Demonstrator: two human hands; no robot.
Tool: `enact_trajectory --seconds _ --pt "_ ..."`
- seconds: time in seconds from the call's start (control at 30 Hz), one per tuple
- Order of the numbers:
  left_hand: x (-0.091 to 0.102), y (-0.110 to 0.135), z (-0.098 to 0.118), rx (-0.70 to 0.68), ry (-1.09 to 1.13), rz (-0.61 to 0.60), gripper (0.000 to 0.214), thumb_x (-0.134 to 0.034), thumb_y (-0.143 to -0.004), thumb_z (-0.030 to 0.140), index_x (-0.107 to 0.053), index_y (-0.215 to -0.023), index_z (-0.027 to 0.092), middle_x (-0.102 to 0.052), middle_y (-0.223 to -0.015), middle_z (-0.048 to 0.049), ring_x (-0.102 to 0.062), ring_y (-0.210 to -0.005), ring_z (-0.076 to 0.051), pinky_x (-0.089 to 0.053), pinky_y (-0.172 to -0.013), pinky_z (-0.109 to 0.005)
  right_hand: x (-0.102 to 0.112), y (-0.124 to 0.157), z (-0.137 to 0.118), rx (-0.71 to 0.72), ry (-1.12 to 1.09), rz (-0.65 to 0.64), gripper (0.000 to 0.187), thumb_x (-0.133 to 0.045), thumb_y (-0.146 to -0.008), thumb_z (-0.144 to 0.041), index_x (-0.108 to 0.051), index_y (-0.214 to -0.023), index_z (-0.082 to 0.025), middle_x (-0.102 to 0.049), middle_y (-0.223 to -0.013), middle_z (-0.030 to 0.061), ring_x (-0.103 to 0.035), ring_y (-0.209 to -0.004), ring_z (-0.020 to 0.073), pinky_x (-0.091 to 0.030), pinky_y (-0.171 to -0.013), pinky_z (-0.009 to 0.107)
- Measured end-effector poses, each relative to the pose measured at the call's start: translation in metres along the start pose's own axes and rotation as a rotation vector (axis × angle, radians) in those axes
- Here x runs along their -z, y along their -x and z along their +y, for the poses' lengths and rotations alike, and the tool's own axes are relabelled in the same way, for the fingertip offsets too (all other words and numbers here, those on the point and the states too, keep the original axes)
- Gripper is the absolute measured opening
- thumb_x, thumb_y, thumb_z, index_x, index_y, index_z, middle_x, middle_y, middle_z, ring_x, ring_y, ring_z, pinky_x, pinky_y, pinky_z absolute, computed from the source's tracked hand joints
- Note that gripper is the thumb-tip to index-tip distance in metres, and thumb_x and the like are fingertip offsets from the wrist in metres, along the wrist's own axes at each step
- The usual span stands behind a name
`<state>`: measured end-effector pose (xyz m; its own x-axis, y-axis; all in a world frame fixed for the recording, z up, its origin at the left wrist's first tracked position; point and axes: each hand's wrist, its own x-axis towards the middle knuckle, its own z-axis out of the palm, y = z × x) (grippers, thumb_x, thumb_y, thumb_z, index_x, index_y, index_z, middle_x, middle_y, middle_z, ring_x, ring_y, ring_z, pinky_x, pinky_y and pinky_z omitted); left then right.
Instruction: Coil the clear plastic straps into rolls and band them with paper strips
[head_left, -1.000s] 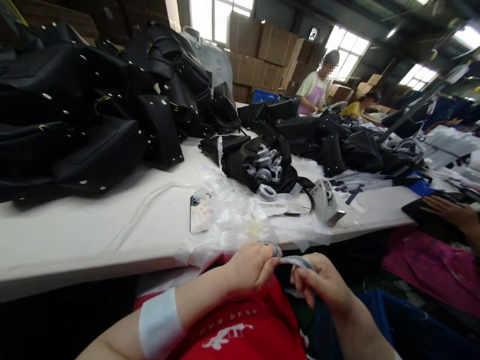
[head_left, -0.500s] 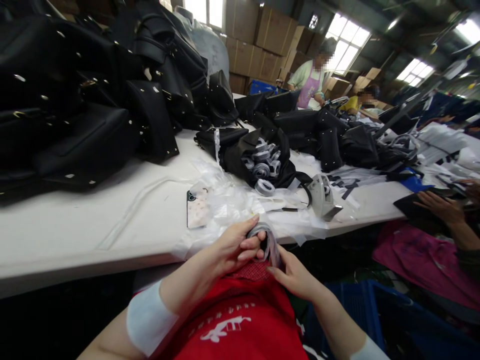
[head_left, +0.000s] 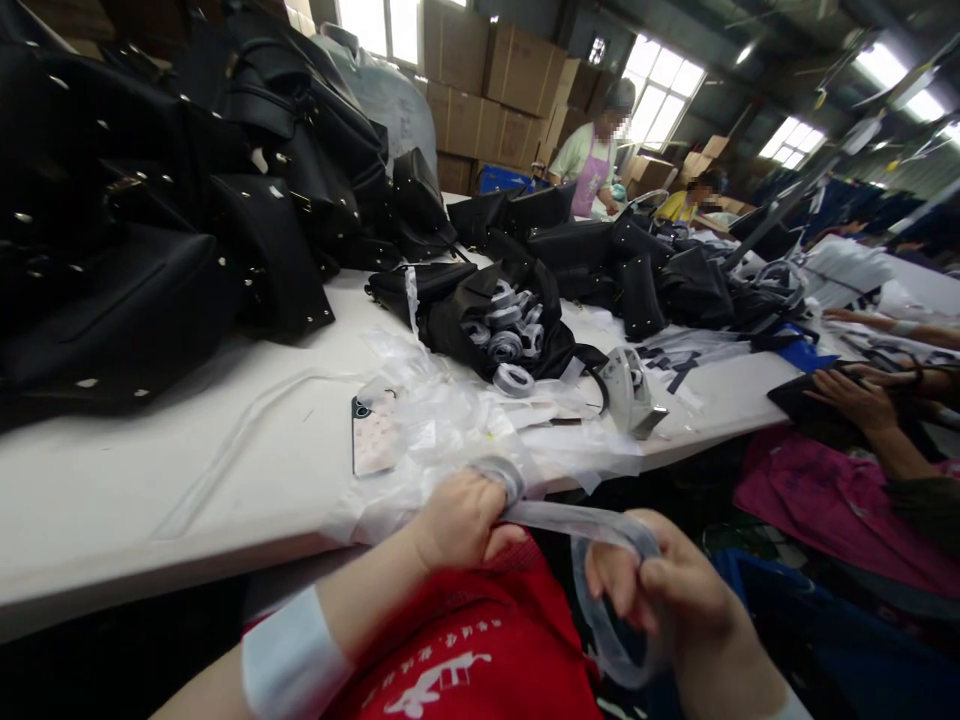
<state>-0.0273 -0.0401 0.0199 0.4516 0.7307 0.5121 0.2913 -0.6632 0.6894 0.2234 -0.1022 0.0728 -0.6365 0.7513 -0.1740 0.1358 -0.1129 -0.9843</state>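
Between my two hands, in front of my red apron (head_left: 480, 640), stretches a grey strap in clear plastic wrapping (head_left: 559, 517). My left hand (head_left: 459, 522) is closed on its coiled end, just over the table's front edge. The other part hangs in loose loops from my right hand (head_left: 679, 580), whose fingers are curled round it, slightly blurred. Beyond my hands an open black bag (head_left: 461, 325) holds several similar rolled straps (head_left: 506, 346). One more roll (head_left: 514, 380) lies outside its mouth.
A phone (head_left: 373, 440) and crumpled clear plastic (head_left: 442, 410) lie on the white table (head_left: 255, 440). A grey tape dispenser (head_left: 628, 392) stands near the edge. Black bags (head_left: 135, 250) are piled high at left. At right, a co-worker's hand (head_left: 855, 395) rests on black material.
My hands have moved apart. The right hand has gone right with loops of the strap, drawing a length out taut between them. The view has shifted slightly.
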Motion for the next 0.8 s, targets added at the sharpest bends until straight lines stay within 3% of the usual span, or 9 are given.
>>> enact_trajectory --seconds 0.13,0.23,0.33,0.47,0.53,0.6,0.7,0.73,0.8 --pt "-0.007 0.012 0.026 0.396 0.34 -0.368 0.061 -0.03 -0.094 0.058 -0.051 -0.052 0.019 -0.043 -0.044 0.0014 -0.035 -0.041 -0.011 -0.031 -0.046 -0.026 0.042 0.0 0.011 -0.07 0.253 0.179 0.047 -0.059 -0.083 -0.057 -0.07 -0.093 -0.013 -0.067 -0.076 0.0073 -0.062 -0.071 0.0198 -0.048 -0.069 0.029" --pt "-0.004 0.011 0.039 0.751 0.848 -0.5 0.066 -0.028 -0.092 0.063 -0.058 -0.056 0.017 -0.037 -0.036 0.0043 -0.03 -0.032 -0.009 -0.028 -0.04 -0.024 0.04 -0.008 0.029 -0.097 0.408 0.179 0.057 -0.068 -0.078 -0.051 -0.06 -0.122 -0.016 -0.065 -0.113 0.0117 -0.06 -0.102 0.0275 -0.047 -0.089 0.037" --pt "-0.001 0.008 0.038 0.991 1.22 -0.385 0.063 -0.038 -0.088 0.066 -0.06 -0.058 0.015 -0.029 -0.029 0.0069 -0.037 -0.029 -0.01 -0.032 -0.038 -0.021 0.024 -0.014 0.044 -0.05 0.478 0.211 0.06 -0.072 -0.076 -0.045 -0.057 -0.127 -0.018 -0.059 -0.126 0.0129 -0.055 -0.114 0.03 -0.04 -0.101 0.043" --pt "0.012 -0.008 0.033 1.147 1.372 -0.156 0.058 -0.04 -0.092 0.059 -0.06 -0.062 0.013 -0.025 -0.03 0.0074 -0.048 -0.033 -0.012 -0.025 -0.032 -0.016 0.003 -0.029 0.056 -0.018 0.344 0.218 0.042 -0.066 -0.082 -0.042 -0.061 -0.115 -0.016 -0.065 -0.107 0.0079 -0.06 -0.096 0.0244 -0.048 -0.086 0.034" --pt "0.024 -0.023 0.032 1.105 1.39 0.023 0.053 -0.038 -0.096 0.05 -0.062 -0.068 0.012 -0.027 -0.034 0.0082 -0.045 -0.034 -0.01 -0.036 -0.038 -0.016 -0.011 -0.039 0.059 -0.035 0.32 0.281 0.032 -0.059 -0.086 -0.04 -0.061 -0.108 -0.016 -0.065 -0.095 0.0049 -0.059 -0.085 0.0203 -0.048 -0.077 0.03" --pt "0.033 -0.037 0.027 0.916 1.309 0.268 0.045 -0.039 -0.097 0.045 -0.064 -0.079 0.012 -0.038 -0.042 0.0073 -0.046 -0.038 -0.008 -0.051 -0.06 -0.023 -0.028 -0.046 0.058 -0.06 0.36 0.295 0.023 -0.052 -0.091 -0.035 -0.063 -0.098 -0.016 -0.064 -0.086 0.0024 -0.057 -0.079 0.0174 -0.046 -0.075 0.028" --pt "0.034 -0.043 0.007 0.457 0.771 0.559 0.043 -0.042 -0.094 0.051 -0.065 -0.09 0.015 -0.061 -0.069 -0.002 -0.058 -0.058 -0.014 -0.05 -0.083 -0.033 -0.048 -0.038 0.046 -0.14 0.318 0.048 0.026 -0.05 -0.092 -0.034 -0.068 -0.084 -0.018 -0.063 -0.077 0.0001 -0.056 -0.071 0.0145 -0.044 -0.068 0.024" --pt "0.029 -0.039 -0.002 0.311 0.521 0.562 0.045 -0.042 -0.092 0.054 -0.065 -0.088 0.016 -0.063 -0.075 -0.0052 -0.059 -0.064 -0.016 -0.05 -0.081 -0.034 -0.05 -0.03 0.04 -0.185 0.264 0.002 0.026 -0.052 -0.091 -0.036 -0.069 -0.083 -0.019 -0.062 -0.073 -0.0002 -0.055 -0.066 0.0134 -0.043 -0.063 0.022" --pt "0.016 -0.025 -0.015 0.073 0.078 0.389 0.05 -0.042 -0.089 0.06 -0.064 -0.078 0.016 -0.061 -0.069 -0.0079 -0.055 -0.059 -0.018 -0.048 -0.068 -0.033 -0.04 -0.011 0.028 -0.245 0.129 0.065 0.028 -0.057 -0.088 -0.044 -0.071 -0.085 -0.019 -0.061 -0.07 0.0009 -0.051 -0.056 0.0113 -0.039 -0.052 0.02"
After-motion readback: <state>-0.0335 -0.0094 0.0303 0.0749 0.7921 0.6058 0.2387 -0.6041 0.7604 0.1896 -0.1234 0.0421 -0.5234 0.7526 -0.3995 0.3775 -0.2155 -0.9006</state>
